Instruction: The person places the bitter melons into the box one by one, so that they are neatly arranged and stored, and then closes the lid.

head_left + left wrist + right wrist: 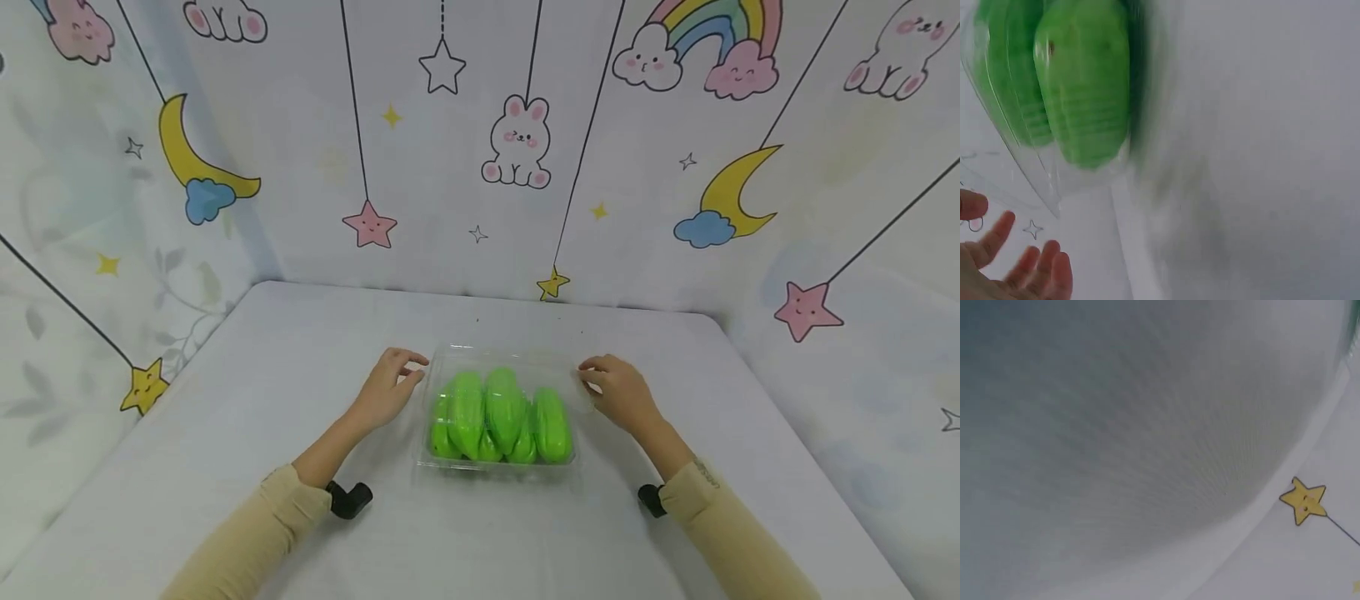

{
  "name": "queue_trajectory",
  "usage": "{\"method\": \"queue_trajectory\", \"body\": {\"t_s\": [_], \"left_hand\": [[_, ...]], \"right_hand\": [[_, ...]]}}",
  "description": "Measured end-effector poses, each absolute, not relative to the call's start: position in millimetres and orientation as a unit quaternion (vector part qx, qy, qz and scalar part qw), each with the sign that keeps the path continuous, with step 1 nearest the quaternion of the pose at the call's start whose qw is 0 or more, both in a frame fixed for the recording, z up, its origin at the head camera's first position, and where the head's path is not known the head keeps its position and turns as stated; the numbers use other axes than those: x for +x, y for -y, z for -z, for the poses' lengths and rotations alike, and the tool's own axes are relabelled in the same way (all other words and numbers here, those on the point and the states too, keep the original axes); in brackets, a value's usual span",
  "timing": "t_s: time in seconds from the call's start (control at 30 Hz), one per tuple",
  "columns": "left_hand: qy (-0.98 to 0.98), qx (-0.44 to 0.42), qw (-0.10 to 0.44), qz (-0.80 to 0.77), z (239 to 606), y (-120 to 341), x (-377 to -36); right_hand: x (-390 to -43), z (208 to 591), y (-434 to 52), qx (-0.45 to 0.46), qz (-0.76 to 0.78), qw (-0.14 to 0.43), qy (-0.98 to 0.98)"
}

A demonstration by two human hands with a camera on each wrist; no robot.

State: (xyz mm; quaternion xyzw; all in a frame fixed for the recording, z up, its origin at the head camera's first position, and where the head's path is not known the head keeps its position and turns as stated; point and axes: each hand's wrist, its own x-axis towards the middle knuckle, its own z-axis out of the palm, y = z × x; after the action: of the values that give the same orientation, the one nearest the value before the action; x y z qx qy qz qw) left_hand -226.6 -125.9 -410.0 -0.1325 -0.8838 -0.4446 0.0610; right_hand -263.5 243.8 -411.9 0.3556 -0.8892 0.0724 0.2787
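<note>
Clear plastic: a lidded clamshell box (497,417) is seen at the middle of the grey table (225,392), closed over its contents
Contents: several bright green ribbed pieces (501,412) are packed side by side inside; in the left wrist view they (1082,94) are pressed against the transparent wall (1022,169)
Left hand (388,390): placed just beside the box's far left corner, fingers loosely curled, nothing grasped; whether the fingertips touch the rim cannot be told. In the left wrist view the fingers (1035,269) are spread, apart from the plastic
Right hand (619,392): placed at the far right corner, fingers bent toward the rim, nothing enclosed; contact cannot be confirmed
Right wrist view: only table surface and a yellow star (1302,500) on the backdrop are shown
Step judged: approach, both hands brought to the far corners, no hold taken yet
Next move judged: fingertips to be closed on the lid's edge at both corners, evenly, since thin plastic is likely to flex
Box relative to grip: between the two hands, its near half well clear of both
</note>
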Motion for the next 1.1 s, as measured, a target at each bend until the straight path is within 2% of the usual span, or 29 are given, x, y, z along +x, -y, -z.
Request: {"method": "queue_trajectory", "body": {"t_s": [0.1,0.17,0.3,0.53,0.7,0.77,0.87,1.1], "left_hand": [[0.871,-0.089,0.033,0.482,412,122,-202],[0.851,-0.065,-0.001,0.522,411,120,-185],[0.805,-0.029,-0.059,0.59,410,115,-158],[0.798,-0.029,-0.057,0.599,414,113,-138],[0.747,-0.015,-0.119,0.654,420,116,-136],[0.716,-0.007,-0.146,0.682,422,118,-136],[0.675,0.004,-0.176,0.717,424,121,-139],[0.638,0.004,-0.207,0.742,428,122,-149]], "right_hand": [[-257,414,-242,0.352,-0.048,0.255,0.899],[-249,415,-241,0.328,-0.051,0.216,0.918],[-226,413,-242,0.249,-0.138,0.095,0.954],[-179,411,-253,0.157,-0.397,-0.113,0.897],[-161,412,-259,0.103,-0.556,-0.271,0.779],[-159,415,-258,0.091,-0.587,-0.314,0.741],[-159,421,-254,0.092,-0.61,-0.334,0.712],[-165,423,-250,0.075,-0.657,-0.316,0.681]]}}
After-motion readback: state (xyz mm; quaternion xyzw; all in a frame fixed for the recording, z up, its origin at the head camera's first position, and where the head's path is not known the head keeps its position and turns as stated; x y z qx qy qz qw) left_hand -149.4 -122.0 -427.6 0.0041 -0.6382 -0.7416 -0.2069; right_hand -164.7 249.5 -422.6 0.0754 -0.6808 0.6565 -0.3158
